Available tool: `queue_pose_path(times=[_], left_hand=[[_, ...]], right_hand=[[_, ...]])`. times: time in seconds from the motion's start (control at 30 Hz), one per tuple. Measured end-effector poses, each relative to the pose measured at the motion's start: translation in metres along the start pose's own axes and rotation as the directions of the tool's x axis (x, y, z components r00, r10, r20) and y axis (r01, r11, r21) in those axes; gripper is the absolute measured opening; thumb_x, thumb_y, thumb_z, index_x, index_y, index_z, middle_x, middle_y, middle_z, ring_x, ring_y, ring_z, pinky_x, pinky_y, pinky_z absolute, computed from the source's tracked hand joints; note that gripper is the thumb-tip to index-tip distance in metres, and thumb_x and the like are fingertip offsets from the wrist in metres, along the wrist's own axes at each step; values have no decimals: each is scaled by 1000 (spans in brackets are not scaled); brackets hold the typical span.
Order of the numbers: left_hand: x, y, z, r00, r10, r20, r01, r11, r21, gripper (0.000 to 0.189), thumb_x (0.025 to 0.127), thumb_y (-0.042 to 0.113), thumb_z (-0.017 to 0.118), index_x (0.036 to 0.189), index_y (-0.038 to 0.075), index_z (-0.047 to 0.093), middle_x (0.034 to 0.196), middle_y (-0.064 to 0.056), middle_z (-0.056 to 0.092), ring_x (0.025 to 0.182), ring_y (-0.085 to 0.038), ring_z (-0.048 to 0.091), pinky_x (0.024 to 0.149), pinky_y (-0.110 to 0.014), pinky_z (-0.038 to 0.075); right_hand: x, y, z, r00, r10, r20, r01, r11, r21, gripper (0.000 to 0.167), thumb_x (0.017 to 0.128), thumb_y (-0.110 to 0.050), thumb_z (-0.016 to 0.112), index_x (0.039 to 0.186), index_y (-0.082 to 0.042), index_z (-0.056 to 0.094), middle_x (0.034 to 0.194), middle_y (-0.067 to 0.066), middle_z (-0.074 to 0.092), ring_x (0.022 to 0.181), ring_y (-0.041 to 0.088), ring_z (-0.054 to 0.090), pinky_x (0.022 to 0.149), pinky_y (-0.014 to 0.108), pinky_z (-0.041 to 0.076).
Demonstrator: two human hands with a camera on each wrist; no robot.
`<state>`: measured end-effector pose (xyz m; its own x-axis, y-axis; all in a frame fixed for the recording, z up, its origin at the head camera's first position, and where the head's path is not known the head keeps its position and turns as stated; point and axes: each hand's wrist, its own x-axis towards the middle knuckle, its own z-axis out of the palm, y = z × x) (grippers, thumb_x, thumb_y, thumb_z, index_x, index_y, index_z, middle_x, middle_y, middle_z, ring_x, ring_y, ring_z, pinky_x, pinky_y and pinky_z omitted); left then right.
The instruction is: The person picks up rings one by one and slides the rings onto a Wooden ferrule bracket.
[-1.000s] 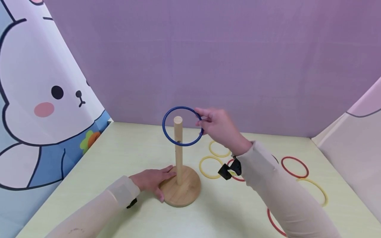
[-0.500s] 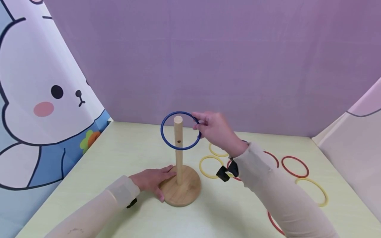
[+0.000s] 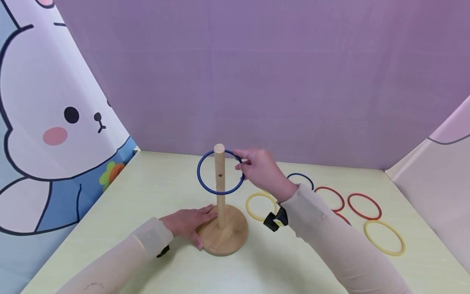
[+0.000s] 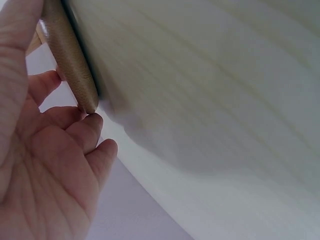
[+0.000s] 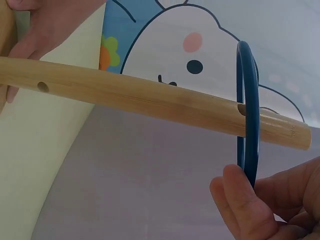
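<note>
A wooden peg stand, with a round base [image 3: 233, 234] and an upright post [image 3: 220, 175], stands on the table. My left hand [image 3: 189, 223] holds the left rim of the base, its fingers and thumb spread around it. In the left wrist view, fingertips touch the base's edge [image 4: 75, 62]. Between thumb and fingers my right hand [image 3: 262, 169] pinches the right side of a blue ring [image 3: 198, 172]. The right wrist view has this blue ring [image 5: 252, 120] encircling the post [image 5: 150, 102] just below its top end.
Several loose rings lie on the table [image 3: 165, 179] to the right: a yellow ring [image 3: 247, 206], another blue ring [image 3: 301, 174], a red ring [image 3: 380, 209] and a thicker yellow ring [image 3: 402, 247] among them. My right forearm [image 3: 330, 237] hides part of them. A purple cloth [image 3: 235, 73] hangs behind.
My right hand has moved down and slightly left with the blue ring. The post's top now shows above the ring's far edge. My left hand has stayed at the base.
</note>
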<state>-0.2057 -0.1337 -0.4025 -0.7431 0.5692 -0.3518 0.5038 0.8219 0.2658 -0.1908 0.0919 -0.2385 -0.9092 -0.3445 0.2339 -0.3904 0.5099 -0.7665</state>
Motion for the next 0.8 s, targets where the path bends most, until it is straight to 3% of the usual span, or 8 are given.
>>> queue_pose_path(times=[0.13,0.3,0.53,0.8], left_hand=[[0,0,1,1000,4,-4,-4,1000,5,97,68,47,82,150,20,35,158,-5,24,135,-30,39,105,-47,38],[0,0,1,1000,8,-10,-8,1000,-7,97,68,45,83,149,20,36,158,-5,24,134,-31,39,105,-47,38],[-1,0,0,1000,4,-9,-4,1000,-5,97,68,45,83,150,20,35,158,-4,23,133,-31,40,104,-47,39],[-1,-1,0,1000,18,-15,-18,1000,-11,98,67,44,84,149,19,36,158,-5,22,133,-31,40,104,-47,39]], right_hand=[[0,1,3,1000,0,11,0,1000,-19,40,89,11,56,129,6,56,114,21,62,86,23,68,63,27,56],[2,3,4,995,68,66,-67,998,-17,40,90,9,56,129,4,56,121,21,62,86,21,68,63,26,56],[7,8,3,973,187,138,-191,981,20,41,89,7,58,130,2,57,122,19,62,86,21,68,68,29,57],[8,16,5,960,217,178,-227,973,36,46,89,8,58,133,3,53,122,20,61,86,22,66,70,31,57]])
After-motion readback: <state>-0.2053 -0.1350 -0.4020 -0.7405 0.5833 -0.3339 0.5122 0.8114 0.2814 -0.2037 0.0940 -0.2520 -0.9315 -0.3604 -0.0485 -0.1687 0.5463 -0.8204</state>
